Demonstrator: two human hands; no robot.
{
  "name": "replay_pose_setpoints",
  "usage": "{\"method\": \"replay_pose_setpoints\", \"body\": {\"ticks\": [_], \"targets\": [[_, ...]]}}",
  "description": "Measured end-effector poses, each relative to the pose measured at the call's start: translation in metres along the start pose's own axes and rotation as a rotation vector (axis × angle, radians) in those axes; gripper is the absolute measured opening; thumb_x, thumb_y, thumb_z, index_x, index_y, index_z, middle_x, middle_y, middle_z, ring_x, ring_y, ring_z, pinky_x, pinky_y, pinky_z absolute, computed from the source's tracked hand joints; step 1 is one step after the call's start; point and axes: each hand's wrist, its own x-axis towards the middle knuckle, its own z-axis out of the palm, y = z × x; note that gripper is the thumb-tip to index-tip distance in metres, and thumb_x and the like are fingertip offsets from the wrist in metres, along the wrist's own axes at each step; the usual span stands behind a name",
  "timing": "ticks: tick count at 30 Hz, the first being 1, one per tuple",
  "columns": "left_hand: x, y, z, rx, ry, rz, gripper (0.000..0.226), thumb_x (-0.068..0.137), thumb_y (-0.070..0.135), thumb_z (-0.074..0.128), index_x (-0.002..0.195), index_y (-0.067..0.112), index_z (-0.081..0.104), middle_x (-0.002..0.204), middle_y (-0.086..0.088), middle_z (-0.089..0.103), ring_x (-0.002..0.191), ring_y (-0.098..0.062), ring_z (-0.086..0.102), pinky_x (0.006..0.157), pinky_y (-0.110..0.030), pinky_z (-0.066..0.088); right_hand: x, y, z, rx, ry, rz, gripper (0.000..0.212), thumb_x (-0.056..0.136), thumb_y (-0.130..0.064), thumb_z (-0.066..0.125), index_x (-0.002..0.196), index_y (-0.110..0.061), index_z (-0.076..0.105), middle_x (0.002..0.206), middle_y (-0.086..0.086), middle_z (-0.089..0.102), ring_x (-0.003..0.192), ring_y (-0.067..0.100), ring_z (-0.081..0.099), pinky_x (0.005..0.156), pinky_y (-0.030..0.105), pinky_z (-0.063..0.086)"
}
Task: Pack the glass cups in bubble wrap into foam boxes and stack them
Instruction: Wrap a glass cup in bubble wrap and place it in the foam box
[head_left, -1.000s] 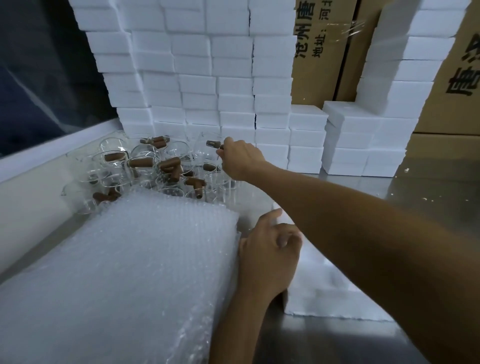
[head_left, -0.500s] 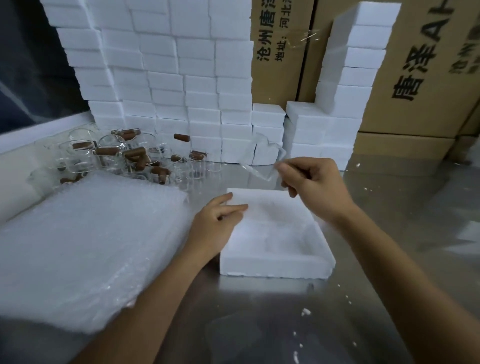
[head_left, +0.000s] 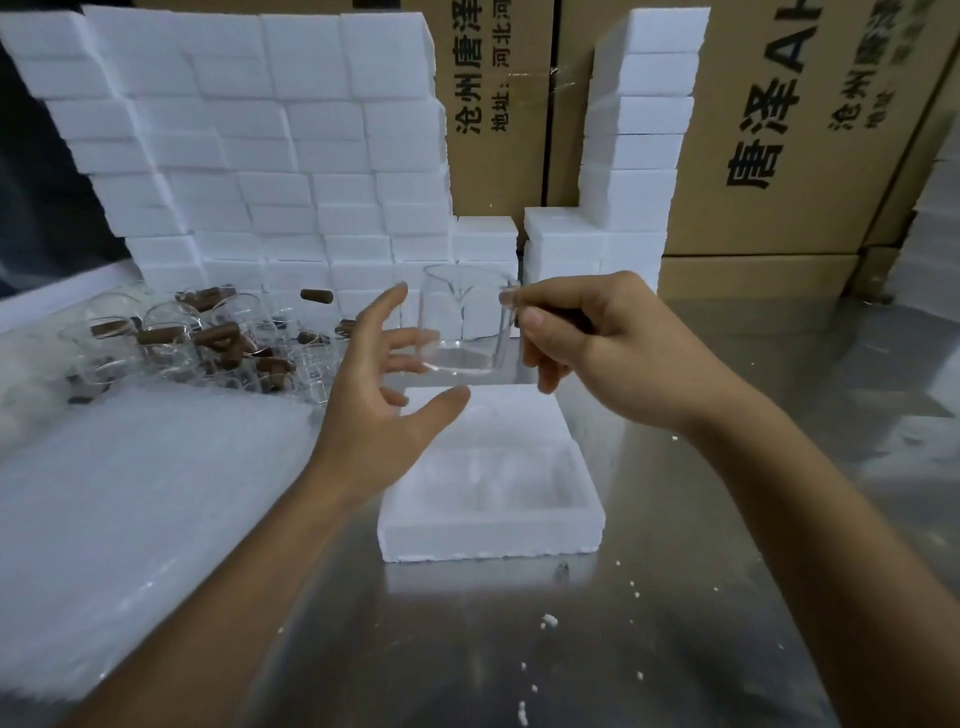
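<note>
My right hand (head_left: 597, 343) pinches a clear glass cup (head_left: 460, 322) by its handle and holds it upright in the air above the far edge of an open white foam box (head_left: 491, 535). My left hand (head_left: 374, 410) is raised just left of the cup with its fingers spread, fingertips close to the glass wall; whether they touch it I cannot tell. A pile of glass cups with brown handles (head_left: 208, 338) lies at the back left. A thick stack of bubble wrap sheets (head_left: 130, 499) lies at the left.
A wall of stacked white foam boxes (head_left: 270, 156) rises behind the cups, with a second foam stack (head_left: 639, 135) to its right. Brown cartons (head_left: 789, 130) stand behind. The metal table (head_left: 675, 597) carries foam crumbs (head_left: 548, 619).
My right hand has picked a cup from the pile and carried it right, over the foam box. My left hand left the box edge and rose towards the cup.
</note>
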Motion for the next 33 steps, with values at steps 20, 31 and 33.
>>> {"method": "replay_pose_setpoints", "body": {"ticks": [20, 31, 33], "targets": [[-0.004, 0.004, 0.010, 0.370, -0.121, -0.059, 0.064, 0.067, -0.002, 0.078, 0.113, 0.035, 0.053, 0.083, 0.022, 0.061, 0.055, -0.003, 0.053, 0.053, -0.024, 0.042, -0.005, 0.003, 0.051, -0.378, -0.051, 0.043, 0.072, 0.068, -0.040, 0.081, 0.132, -0.027, 0.051, 0.095, -0.020, 0.055, 0.076, 0.003, 0.054, 0.072, 0.028, 0.049], [0.012, 0.014, -0.028, 0.823, 0.075, -0.173, 0.016, 0.087, 0.014, 0.061, 0.093, 0.028, 0.067, 0.086, 0.008, 0.066, 0.082, -0.022, 0.061, 0.069, -0.029, 0.042, -0.002, 0.011, 0.036, -0.242, -0.011, 0.089, 0.067, 0.065, -0.041, 0.080, 0.127, -0.033, 0.056, 0.095, -0.019, 0.065, 0.065, -0.013, 0.052, 0.060, 0.011, 0.039], [0.016, 0.014, -0.044, 0.913, 0.118, -0.253, 0.011, 0.084, 0.014, 0.066, 0.083, 0.024, 0.064, 0.087, 0.002, 0.067, 0.081, -0.027, 0.060, 0.067, -0.031, 0.041, -0.002, 0.011, 0.034, -0.234, -0.008, 0.085, 0.070, 0.065, -0.043, 0.080, 0.130, -0.033, 0.056, 0.097, -0.019, 0.066, 0.064, -0.015, 0.051, 0.061, 0.012, 0.039]]}}
